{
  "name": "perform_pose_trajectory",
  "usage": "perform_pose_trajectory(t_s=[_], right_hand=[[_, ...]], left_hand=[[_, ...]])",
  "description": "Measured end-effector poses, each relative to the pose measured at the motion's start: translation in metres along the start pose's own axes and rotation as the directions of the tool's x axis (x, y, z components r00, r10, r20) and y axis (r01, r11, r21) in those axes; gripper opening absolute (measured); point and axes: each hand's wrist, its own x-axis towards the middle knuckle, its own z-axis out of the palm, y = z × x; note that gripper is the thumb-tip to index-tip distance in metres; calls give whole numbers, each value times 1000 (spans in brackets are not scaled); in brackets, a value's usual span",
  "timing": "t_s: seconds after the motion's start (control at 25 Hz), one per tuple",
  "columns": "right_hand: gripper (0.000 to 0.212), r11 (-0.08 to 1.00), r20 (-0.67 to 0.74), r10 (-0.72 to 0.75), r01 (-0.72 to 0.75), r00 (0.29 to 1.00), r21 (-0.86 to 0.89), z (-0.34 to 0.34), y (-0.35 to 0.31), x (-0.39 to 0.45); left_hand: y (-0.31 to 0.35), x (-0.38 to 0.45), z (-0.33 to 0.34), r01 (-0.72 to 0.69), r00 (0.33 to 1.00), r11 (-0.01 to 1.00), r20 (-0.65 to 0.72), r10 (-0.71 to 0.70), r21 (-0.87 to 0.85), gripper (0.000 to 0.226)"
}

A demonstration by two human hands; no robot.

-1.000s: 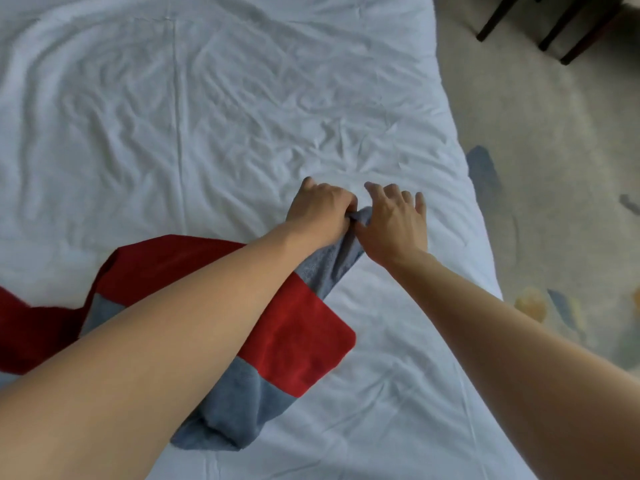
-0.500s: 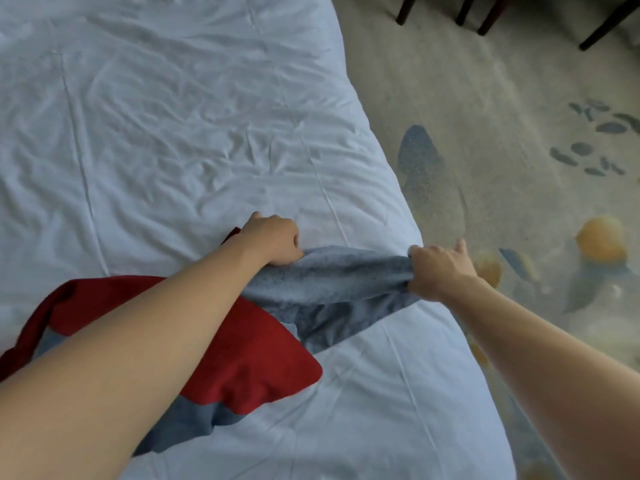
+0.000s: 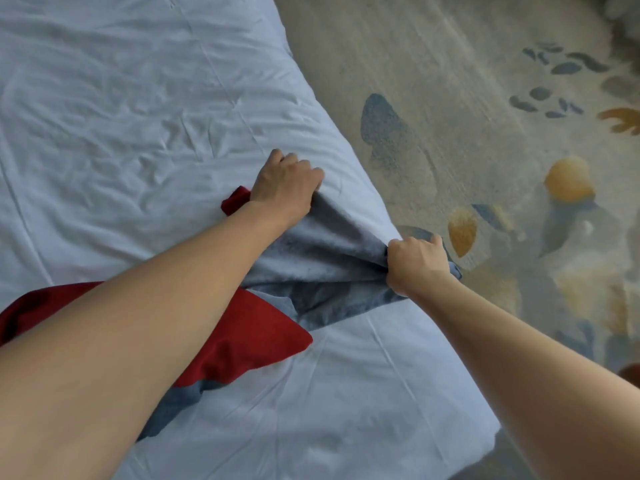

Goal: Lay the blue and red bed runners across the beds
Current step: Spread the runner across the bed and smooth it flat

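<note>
The runner (image 3: pixel 311 271) is gripped at its blue end by both hands: the left hand (image 3: pixel 285 188) on the bed (image 3: pixel 138 116), the right hand (image 3: pixel 417 263) at the bed's right edge. The remaining length is bunched leftward, so the long axis must be drawn across.

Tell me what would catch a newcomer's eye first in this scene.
The blue and red bed runner stands out most, lying bunched on the white bed at lower left. Next come the two bare hands stretching its blue end: the left hand grips it on the bed, the right hand grips it at the bed's right edge. Beyond that edge, the patterned carpet fills the right side.
</note>
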Motion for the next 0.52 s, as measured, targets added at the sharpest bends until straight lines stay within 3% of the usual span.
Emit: perform_pose_trajectory(t_s=[0.12,0.2,0.28,0.4,0.52], right_hand=[[11,999,142,53,-52,989,-6,10,26,-13],[20,994,236,65,-83,970,68,14,30,-20],[25,974,227,66,-113,972,199,13,22,-25],[24,907,161,110,-165,981,388,1,-1,-29],[22,925,0,126,-118,992,362,0,-26,-30]], left_hand=[[38,8,-8,-124,989,990,-89,117,-71,17],[29,-10,-3,1,999,993,-52,-8,-120,33],[-4,-35,3,178,984,976,-1,-179,-128,52],[-52,-66,9,443,882,887,242,-404,-134,61],[-64,-91,28,518,792,832,478,-379,-199,53]])
